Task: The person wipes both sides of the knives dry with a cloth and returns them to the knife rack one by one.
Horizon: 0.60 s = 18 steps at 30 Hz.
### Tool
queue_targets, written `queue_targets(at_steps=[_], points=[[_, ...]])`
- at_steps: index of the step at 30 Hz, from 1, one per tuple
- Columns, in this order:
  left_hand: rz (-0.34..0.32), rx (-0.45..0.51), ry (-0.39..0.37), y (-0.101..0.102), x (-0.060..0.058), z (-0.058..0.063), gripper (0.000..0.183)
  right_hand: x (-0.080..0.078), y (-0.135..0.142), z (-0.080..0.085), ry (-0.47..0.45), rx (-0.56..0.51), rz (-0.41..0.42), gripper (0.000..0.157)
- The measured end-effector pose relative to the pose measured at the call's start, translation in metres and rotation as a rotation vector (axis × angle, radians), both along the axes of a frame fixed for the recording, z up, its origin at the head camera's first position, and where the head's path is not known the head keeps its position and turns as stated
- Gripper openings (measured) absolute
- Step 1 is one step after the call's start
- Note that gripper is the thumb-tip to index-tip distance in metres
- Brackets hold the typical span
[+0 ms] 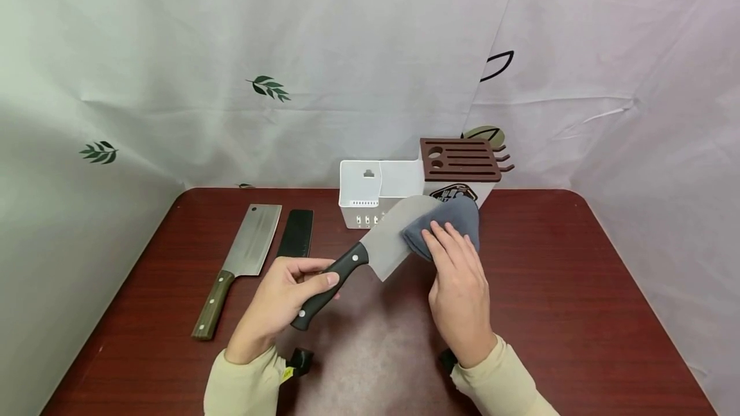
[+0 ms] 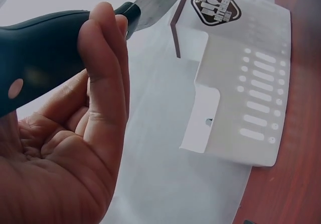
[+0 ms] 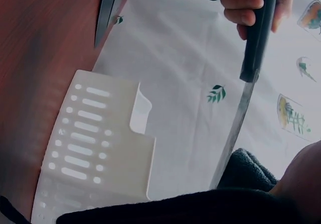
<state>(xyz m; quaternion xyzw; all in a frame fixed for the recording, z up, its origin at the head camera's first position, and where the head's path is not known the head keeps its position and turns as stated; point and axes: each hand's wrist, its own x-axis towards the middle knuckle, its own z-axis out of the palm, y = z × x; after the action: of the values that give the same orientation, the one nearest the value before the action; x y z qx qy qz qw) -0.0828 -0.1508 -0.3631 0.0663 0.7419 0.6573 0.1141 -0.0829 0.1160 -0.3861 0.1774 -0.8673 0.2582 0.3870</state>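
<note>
My left hand [image 1: 283, 297] grips the black riveted handle of a broad kitchen knife [image 1: 393, 236], thumb on top. The knife is held up over the table, blade slanting away to the right. A blue-grey cloth [image 1: 462, 216] is folded over the far part of the blade, hiding its end. My right hand [image 1: 462, 297] holds this cloth against the blade, fingers on the upper face and thumb hidden beneath. In the right wrist view, cloth shows on both sides of the blade [image 3: 235, 128]. The left wrist view shows my fingers bent around the handle [image 2: 45, 48].
A white holder [image 1: 399, 175] with a brown slotted top [image 1: 462, 159] and side hooks stands at the back. On the left lies a cleaver [image 1: 252, 242] with a green-brown handle. Beside it is a black blade-shaped piece [image 1: 296, 233], partly behind my left hand. Pale curtains surround the table.
</note>
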Motion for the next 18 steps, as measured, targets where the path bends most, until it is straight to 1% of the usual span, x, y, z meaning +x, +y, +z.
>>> queue_targets(at_steps=[2,7,14,18], points=[[0.015,0.008,-0.002,-0.001,0.0,0.0,0.03,0.0,-0.001,0.001,0.024,-0.019,0.008,0.045],[0.035,0.023,-0.011,-0.001,-0.001,0.0,0.033,0.001,-0.005,0.004,0.132,-0.074,0.032,0.045],[0.051,0.012,-0.013,0.0,-0.003,-0.003,0.031,0.004,-0.012,0.013,0.255,-0.15,0.015,0.04],[0.05,0.002,-0.012,0.003,-0.004,-0.005,0.03,0.007,-0.017,0.017,0.312,-0.189,0.048,0.038]])
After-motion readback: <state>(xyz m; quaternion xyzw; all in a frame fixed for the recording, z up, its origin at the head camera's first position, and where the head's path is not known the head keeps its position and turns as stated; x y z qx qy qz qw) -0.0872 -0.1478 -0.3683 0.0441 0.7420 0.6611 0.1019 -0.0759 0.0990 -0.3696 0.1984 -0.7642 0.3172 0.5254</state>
